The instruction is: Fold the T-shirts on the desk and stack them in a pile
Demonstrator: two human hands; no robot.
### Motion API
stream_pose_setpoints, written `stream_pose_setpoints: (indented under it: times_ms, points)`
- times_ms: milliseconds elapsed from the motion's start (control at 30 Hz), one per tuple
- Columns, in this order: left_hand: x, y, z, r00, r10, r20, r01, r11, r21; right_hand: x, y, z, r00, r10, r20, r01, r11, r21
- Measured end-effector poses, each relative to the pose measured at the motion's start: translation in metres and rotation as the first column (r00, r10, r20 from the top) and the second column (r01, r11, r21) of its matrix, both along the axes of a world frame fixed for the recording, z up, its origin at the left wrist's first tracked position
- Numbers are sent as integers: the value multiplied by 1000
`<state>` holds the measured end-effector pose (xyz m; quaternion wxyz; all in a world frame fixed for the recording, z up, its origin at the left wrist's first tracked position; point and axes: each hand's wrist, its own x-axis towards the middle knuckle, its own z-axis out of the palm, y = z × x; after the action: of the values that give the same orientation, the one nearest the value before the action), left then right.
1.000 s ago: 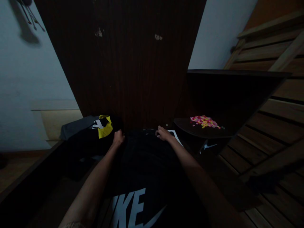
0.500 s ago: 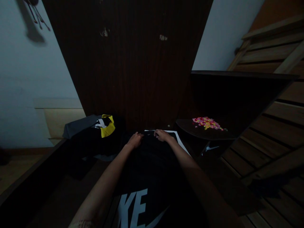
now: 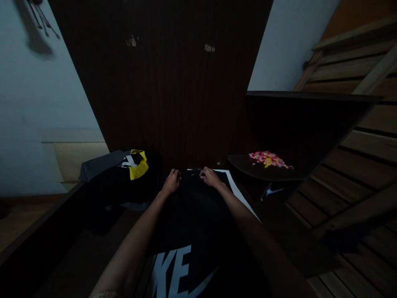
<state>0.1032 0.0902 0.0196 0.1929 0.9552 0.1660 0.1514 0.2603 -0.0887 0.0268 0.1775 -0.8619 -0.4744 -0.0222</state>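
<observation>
A black garment with large white lettering and a swoosh lies spread out in front of me, its far edge toward the dark panel. My left hand is closed on the far left part of that edge, fingers curled into the cloth. At the far right part, my right hand pinches the same edge. A white flat sheet shows from beneath the garment along its right side. The dim light hides most folds and the near end of the cloth.
A heap of dark clothes with a yellow and white patch lies to the left. On the right, a dark shelf bears a pile of small colourful pieces. A dark wooden panel stands behind; wooden slats rise at far right.
My hands have moved slightly farther apart along the garment's far edge, the left one going left. More of the white sheet shows at the right. The view has shifted slightly.
</observation>
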Motion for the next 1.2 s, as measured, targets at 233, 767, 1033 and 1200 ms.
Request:
stream_pose_setpoints:
  times_ms: [233, 767, 1033, 1200]
  points:
    - [-18, -9, -14, 979, 42, 199, -45, 999, 14, -15, -19, -4, 994, -89, 58, 75, 976, 206]
    - [-12, -7, -27, 980, -13, -200, 37, 992, 118, -11, -27, -41, 999, 27, -27, -28, 998, -55]
    - [-10, -7, -23, 980, 50, -194, -30, 994, 105, -11, -23, -38, 992, -95, -80, 82, 984, -157]
    - [-19, 3, -11, 995, 16, -102, -24, 997, -75, -5, -28, -31, 979, -63, -194, 49, 996, -78]
